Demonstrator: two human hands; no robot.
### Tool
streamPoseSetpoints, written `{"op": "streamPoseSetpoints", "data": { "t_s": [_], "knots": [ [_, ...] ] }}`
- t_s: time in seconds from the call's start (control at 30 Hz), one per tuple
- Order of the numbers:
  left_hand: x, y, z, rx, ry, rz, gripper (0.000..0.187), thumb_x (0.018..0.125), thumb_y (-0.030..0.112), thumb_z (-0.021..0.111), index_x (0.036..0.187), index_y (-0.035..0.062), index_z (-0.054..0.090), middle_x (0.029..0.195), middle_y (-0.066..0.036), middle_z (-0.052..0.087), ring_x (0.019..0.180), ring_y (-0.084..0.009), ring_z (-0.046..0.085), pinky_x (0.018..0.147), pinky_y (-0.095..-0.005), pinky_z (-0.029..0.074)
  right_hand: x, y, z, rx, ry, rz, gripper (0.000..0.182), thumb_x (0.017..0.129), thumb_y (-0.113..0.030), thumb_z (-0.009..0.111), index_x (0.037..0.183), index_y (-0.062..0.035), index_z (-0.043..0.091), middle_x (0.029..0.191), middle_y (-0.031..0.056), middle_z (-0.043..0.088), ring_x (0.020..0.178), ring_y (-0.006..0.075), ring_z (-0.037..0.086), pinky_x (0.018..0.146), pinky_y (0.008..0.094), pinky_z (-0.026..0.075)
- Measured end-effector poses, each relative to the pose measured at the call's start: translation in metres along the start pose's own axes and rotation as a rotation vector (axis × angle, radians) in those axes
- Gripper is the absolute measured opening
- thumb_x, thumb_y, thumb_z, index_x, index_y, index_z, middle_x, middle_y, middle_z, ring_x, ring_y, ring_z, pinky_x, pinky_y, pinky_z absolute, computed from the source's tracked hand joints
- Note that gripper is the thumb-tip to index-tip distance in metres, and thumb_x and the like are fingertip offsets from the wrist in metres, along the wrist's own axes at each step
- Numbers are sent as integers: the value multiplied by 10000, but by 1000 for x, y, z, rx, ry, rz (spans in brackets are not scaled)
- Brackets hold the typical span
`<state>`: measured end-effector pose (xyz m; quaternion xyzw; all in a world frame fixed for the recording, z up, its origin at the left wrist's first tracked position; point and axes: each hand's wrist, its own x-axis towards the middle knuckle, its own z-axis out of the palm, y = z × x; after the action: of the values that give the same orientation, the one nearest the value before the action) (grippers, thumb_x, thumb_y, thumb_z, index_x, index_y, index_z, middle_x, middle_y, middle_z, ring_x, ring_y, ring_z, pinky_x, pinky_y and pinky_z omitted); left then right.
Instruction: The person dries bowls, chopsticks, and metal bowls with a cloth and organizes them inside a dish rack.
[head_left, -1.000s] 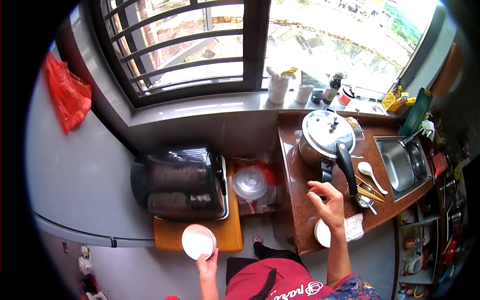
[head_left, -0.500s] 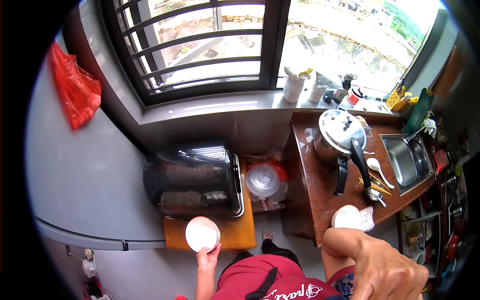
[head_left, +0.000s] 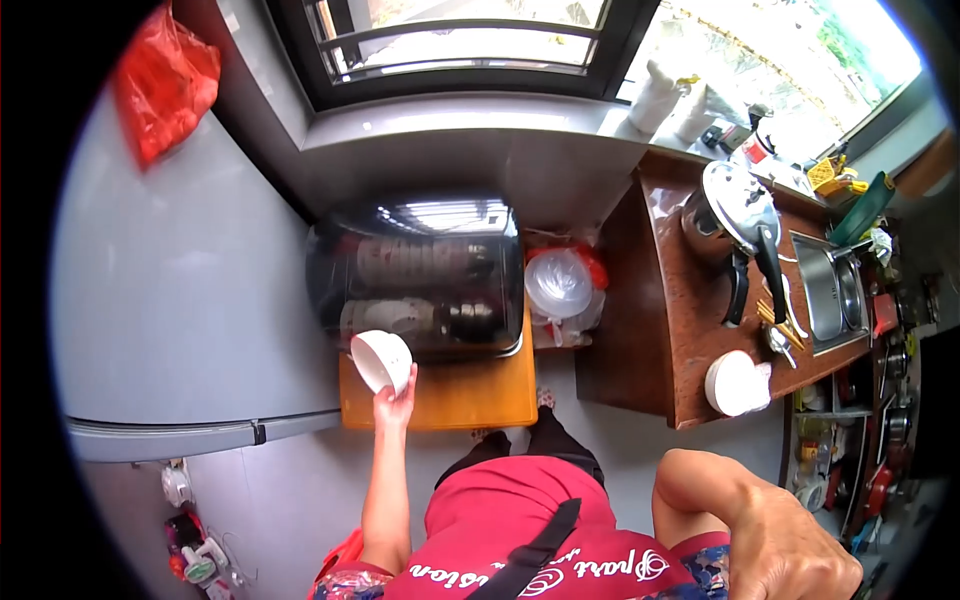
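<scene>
My left hand (head_left: 394,402) grips a white bowl (head_left: 380,362) by its lower rim, fingers closed on it. The bowl is tilted and hangs over the wooden stand (head_left: 440,405), just in front of a dark see-through domed cover (head_left: 420,225). Pale, patterned shapes show dimly beneath the cover. My right hand (head_left: 795,555) is close to the camera at the lower right, wrist bent and fingers curled down. The frame's edge cuts off its fingertips, so anything in them is hidden. White bowls (head_left: 735,385) sit on the counter corner, beyond my right arm.
A pressure cooker (head_left: 730,215) stands on the brown counter (head_left: 670,300), near chopsticks (head_left: 785,312), a spoon and the sink (head_left: 822,290). The refrigerator (head_left: 200,290) fills the left side. A clear round container (head_left: 558,284) sits between stand and counter.
My view has shifted left and down. The bowl in my left hand has moved forward, closer to the cover, and tilted more. My right hand remains curled at the lower right.
</scene>
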<state>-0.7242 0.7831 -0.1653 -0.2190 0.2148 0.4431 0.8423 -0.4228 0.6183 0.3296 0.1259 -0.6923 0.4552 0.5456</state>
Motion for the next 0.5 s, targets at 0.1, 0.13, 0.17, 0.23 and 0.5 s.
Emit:
{"op": "streamPoseSetpoints", "data": {
  "t_s": [0.1,0.13,0.17,0.23,0.5],
  "knots": [
    [23,6,-12,35,-101,16,426,863,33,399,1287,20,437,1255,-244,482,1173,-446,461,833,-497,545,3,16,-1,8,50,2,426,945,-167,391,545,-66,496,500,49,455,413,209,448,721,455,478],
    [27,6,-20,41,-123,26,421,864,28,398,1282,20,441,1250,-247,485,1165,-443,470,827,-497,548,4,20,-1,18,66,19,423,942,-168,397,544,-66,498,500,47,455,410,204,448,725,455,481],
    [31,7,-28,50,-145,33,416,864,22,397,1277,20,446,1245,-250,489,1157,-441,480,821,-496,551,4,23,-1,24,82,35,419,939,-169,403,544,-66,500,500,45,456,408,200,448,729,454,485],
    [24,-1,-28,12,-115,11,418,853,5,409,1269,20,452,1241,-256,486,1150,-435,488,817,-495,553,5,25,-2,10,103,53,412,932,-170,415,544,-66,504,501,42,459,404,189,450,741,452,492],
    [17,2,-60,356,193,109,716,565,-138,493,1248,72,446,1175,-132,539,1129,-356,505,900,-501,481,1,30,-2,-72,141,89,418,929,-180,432,533,-66,507,496,27,453,407,163,463,771,445,511]
  ]
}}
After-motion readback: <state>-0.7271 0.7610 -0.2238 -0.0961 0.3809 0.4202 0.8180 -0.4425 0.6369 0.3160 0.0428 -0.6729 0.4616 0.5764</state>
